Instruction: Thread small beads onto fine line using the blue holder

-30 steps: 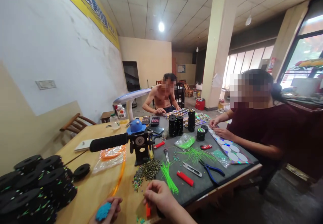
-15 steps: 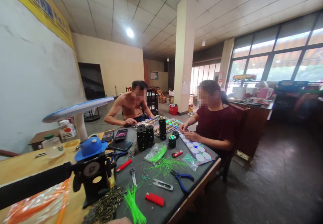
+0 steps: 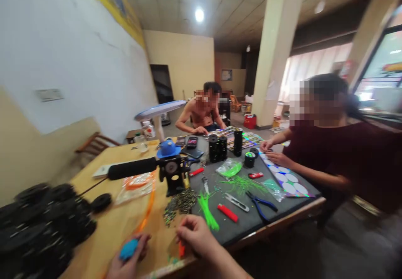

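Observation:
My left hand [image 3: 133, 257] is at the bottom of the view, its fingers closed around a small blue rounded object [image 3: 128, 249] whose kind I cannot make out. My right hand [image 3: 194, 233] is to its right, at the table's front edge, thumb and fingertips pinched together. What lies in that pinch is too small to tell. Just below those fingertips shows a short orange piece [image 3: 181, 249]; whether they touch it is unclear. Beyond my right hand lie a pile of small dark metal pieces [image 3: 185, 201] and a bundle of bright green strands [image 3: 207, 212].
A clamped black device with a padded bar [image 3: 132, 168] stands ahead. Black spools [image 3: 40, 228] are heaped at left. A red lighter [image 3: 228, 213], thread snips [image 3: 237, 202] and blue-handled pliers [image 3: 262, 205] lie on the dark mat. Two people sit across and at right, handling sheets.
The view has swung left and down. Both my hands are now visible, where only a sliver of one showed at the bottom edge; the black spool heap has come into sight.

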The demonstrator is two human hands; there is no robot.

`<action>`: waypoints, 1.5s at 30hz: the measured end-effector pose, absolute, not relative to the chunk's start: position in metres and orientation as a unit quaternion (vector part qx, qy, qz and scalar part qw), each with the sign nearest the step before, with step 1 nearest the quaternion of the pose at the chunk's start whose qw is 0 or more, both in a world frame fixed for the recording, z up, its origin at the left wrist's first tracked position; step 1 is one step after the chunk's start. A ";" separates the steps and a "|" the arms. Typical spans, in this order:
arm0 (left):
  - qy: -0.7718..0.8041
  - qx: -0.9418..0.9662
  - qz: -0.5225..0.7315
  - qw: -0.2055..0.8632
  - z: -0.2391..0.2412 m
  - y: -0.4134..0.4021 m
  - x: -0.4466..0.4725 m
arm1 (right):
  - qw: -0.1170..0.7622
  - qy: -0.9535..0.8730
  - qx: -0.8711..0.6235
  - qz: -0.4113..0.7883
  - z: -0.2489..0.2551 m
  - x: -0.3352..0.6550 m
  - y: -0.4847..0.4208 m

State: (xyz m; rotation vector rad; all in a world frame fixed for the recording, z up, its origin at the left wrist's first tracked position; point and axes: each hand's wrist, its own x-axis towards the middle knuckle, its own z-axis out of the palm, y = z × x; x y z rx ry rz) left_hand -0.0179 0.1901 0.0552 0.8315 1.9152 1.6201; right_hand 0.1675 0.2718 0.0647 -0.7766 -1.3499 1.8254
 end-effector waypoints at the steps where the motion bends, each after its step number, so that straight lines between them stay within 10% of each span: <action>1: 0.674 0.306 0.606 0.291 0.055 0.186 -0.020 | 0.361 -0.526 -0.296 0.710 0.064 0.168 0.273; 45: 0.576 0.346 0.671 0.313 0.053 0.185 -0.015 | 0.359 -0.578 -0.280 0.677 0.057 0.176 0.280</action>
